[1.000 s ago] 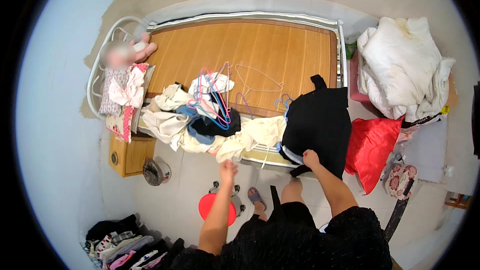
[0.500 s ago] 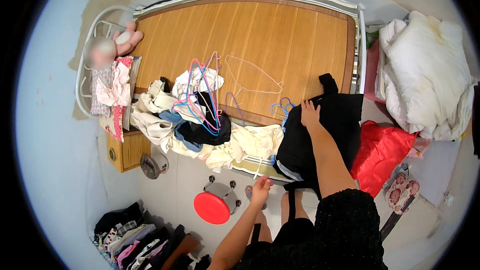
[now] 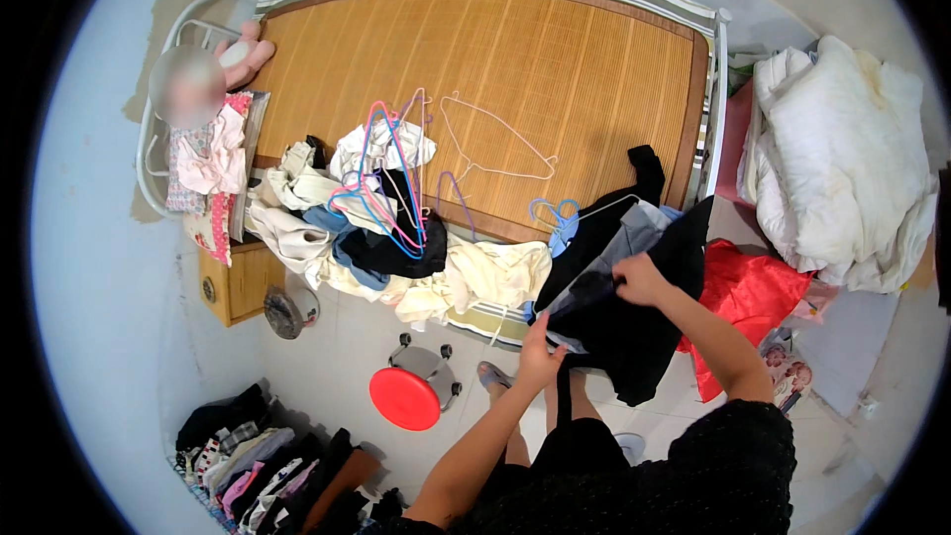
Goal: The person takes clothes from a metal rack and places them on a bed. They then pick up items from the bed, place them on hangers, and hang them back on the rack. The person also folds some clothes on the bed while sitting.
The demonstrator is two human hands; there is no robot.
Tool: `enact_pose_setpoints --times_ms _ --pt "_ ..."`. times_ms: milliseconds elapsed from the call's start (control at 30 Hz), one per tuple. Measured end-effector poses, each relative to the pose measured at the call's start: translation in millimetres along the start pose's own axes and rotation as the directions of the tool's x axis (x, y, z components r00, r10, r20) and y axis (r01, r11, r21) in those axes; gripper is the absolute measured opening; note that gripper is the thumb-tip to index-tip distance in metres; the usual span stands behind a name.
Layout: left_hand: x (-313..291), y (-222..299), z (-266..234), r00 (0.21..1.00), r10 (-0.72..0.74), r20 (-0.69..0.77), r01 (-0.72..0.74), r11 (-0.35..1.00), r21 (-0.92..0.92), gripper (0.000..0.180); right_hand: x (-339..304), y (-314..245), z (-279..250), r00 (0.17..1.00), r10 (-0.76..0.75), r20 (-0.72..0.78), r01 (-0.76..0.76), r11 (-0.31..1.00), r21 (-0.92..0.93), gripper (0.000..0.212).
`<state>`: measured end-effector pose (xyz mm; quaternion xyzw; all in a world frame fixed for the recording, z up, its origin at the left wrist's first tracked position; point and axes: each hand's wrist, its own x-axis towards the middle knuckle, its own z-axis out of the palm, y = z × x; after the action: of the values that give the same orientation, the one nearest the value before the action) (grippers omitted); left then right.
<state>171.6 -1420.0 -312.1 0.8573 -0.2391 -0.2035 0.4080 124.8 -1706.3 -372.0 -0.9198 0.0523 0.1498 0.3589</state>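
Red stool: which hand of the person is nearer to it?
Left. In the picture, the left hand is above and right of the red stool, at the edge of the black garment; the right hand is farther up and right, grasping the same garment.

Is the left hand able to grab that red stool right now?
Probably yes, maybe with a lean: the red stool stands off to the left, and nothing covers it. The left hand is at the black garment, though.
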Motion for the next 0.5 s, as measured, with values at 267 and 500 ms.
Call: enact_pose_setpoints --times_ms 267,500 --pt "-38 -4 27 0.905 -0.213 0.367 0.274 0.954 -0.122 0.025 23 -9 -29 0.878 0.002 0.478 -0.315 0.754 0.576 0.024" --pt "-62 -13 22 0.878 -0.294 0.377 0.353 0.931 -0.096 0.025 136 66 36 0.907 0.420 -0.027 -0.385 0.803 -0.454 0.037"
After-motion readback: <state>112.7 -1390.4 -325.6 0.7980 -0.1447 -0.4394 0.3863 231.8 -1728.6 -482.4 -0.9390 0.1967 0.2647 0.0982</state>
